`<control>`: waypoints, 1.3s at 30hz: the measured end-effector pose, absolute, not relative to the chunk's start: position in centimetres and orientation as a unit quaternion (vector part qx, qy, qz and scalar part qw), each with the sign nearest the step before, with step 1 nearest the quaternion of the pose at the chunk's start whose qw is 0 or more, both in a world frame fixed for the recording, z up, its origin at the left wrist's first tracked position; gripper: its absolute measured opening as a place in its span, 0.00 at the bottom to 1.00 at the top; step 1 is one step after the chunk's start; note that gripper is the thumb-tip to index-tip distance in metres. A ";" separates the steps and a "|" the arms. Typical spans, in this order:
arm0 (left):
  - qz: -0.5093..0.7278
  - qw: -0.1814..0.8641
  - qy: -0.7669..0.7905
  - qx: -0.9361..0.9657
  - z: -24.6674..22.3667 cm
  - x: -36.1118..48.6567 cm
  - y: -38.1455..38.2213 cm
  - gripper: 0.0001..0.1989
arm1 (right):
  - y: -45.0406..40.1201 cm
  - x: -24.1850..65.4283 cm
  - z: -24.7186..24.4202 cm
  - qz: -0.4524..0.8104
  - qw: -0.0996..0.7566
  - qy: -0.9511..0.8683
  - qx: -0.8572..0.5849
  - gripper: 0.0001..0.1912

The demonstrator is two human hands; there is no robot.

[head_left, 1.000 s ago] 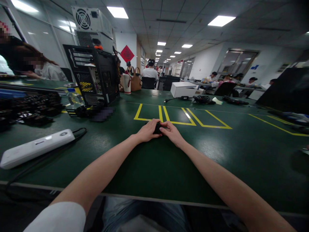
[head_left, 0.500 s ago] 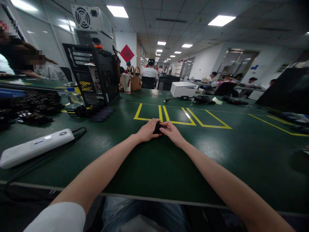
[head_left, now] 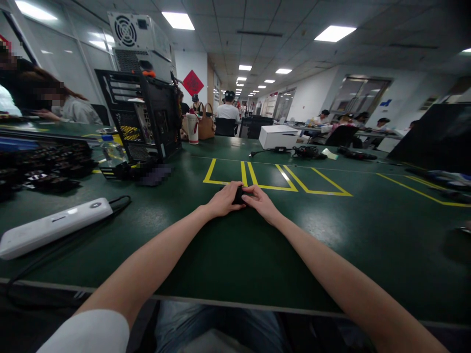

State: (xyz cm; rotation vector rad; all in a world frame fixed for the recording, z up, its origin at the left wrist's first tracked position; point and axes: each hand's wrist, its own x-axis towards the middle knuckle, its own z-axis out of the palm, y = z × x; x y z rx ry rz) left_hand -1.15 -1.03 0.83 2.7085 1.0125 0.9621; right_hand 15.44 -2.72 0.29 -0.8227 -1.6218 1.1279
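A small black object (head_left: 239, 196) sits between my hands at the middle of the dark green table (head_left: 221, 260). Its kind I cannot make out, since my fingers cover much of it. My left hand (head_left: 225, 200) is closed around its left side, fingers over the top and thumb in front. From the right, my right hand (head_left: 259, 201) pinches it with bent fingers and thumb. Both forearms reach forward over the table edge. Just beyond my hands, yellow tape outlines (head_left: 274, 187) mark the tabletop.
On the left lie a white elongated device (head_left: 55, 228) with a black cord and a pile of black parts (head_left: 55, 162). An open black computer case (head_left: 147, 115) stands behind them, near a paper cup (head_left: 193, 128). A white box (head_left: 277, 137) and coiled black cables (head_left: 309, 151) lie farther back.
My hands keep nearly the same place and grip on the small black object. The whole view has shifted very slightly.
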 end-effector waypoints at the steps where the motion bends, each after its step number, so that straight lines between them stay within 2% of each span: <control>1: 0.316 0.047 0.332 0.888 0.8 -1.1 -1.0 0.30 | -2.7 15.4 0.3 0.455 0.482 -0.664 -0.346 0.12; 9: 0.319 0.056 0.332 0.886 0.9 -1.2 -1.1 0.29 | -2.5 15.5 0.2 0.457 0.469 -0.675 -0.342 0.17; 17: 0.318 0.053 0.327 0.888 0.8 -1.2 -1.0 0.30 | -2.8 15.3 0.4 0.435 0.483 -0.682 -0.335 0.10; 24: 0.322 0.064 0.335 0.883 0.7 -1.1 -0.9 0.30 | -2.3 15.6 0.1 0.471 0.461 -0.674 -0.333 0.19; 31: 0.322 0.057 0.330 0.886 0.8 -1.2 -0.9 0.29 | -2.6 15.4 0.1 0.448 0.482 -0.669 -0.346 0.10; 39: 0.319 0.063 0.328 0.887 1.0 -1.2 -1.1 0.29 | -2.3 15.5 0.1 0.461 0.479 -0.667 -0.336 0.15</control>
